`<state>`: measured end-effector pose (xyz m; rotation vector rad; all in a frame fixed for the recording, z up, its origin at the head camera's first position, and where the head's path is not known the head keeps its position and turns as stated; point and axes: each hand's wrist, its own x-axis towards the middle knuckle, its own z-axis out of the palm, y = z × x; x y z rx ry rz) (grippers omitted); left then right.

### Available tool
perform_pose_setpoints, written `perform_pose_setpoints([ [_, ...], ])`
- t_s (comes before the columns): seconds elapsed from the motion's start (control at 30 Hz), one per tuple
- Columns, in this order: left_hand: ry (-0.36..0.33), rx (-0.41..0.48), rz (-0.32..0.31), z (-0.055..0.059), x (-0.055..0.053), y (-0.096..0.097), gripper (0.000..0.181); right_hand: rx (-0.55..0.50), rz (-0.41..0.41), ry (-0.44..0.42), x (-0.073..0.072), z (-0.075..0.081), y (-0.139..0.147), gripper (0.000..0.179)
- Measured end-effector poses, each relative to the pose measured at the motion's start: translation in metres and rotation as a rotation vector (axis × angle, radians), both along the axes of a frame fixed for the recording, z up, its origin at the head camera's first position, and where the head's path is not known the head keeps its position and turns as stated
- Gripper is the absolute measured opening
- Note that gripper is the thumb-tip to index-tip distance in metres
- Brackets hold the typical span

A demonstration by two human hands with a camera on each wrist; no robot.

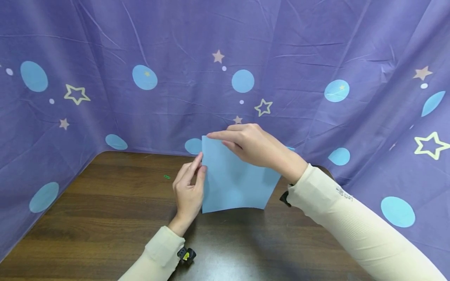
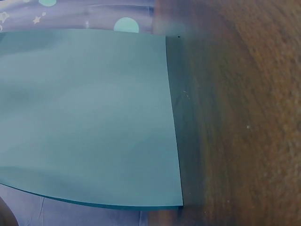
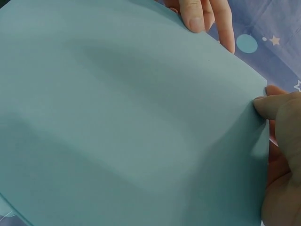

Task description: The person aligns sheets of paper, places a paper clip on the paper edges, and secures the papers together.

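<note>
A sheet of light blue paper [image 1: 235, 183] stands upright above the table, its lower edge bowed. My left hand [image 1: 188, 189] is at the sheet's left edge, thumb and fingertips pinching the edge. Near the top left corner my right hand [image 1: 251, 144] grips the upper edge. In the right wrist view, the right thumb [image 3: 273, 106] presses on the paper's face, with fingers behind it. The left hand's fingers [image 3: 193, 16] show there along another edge. The left wrist view is mostly filled by the paper [image 2: 89, 113], with a darker strip along its lower edge.
A small green clip-like piece [image 1: 166, 176] lies on the brown wooden table [image 1: 105, 210], left of the hands. Purple cloth [image 1: 183, 47] with blue dots and stars hangs around the table's back and sides. A black wrist device [image 1: 186, 254] sits at the left cuff.
</note>
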<state>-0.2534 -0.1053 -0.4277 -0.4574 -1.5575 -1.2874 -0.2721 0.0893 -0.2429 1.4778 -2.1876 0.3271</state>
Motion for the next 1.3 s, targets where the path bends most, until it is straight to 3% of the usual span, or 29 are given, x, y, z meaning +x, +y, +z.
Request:
perform_pose_setpoints([
  [0.47, 0.003, 0.004, -0.004, 0.000, 0.000, 0.000, 0.045, -0.005, 0.033, 0.005, 0.000, 0.001, 0.004, 0.043],
  [1.3, 0.006, 0.027, -0.014, 0.000, -0.001, 0.000, 0.044, 0.005, 0.008, 0.006, 0.002, 0.002, 0.017, 0.045],
])
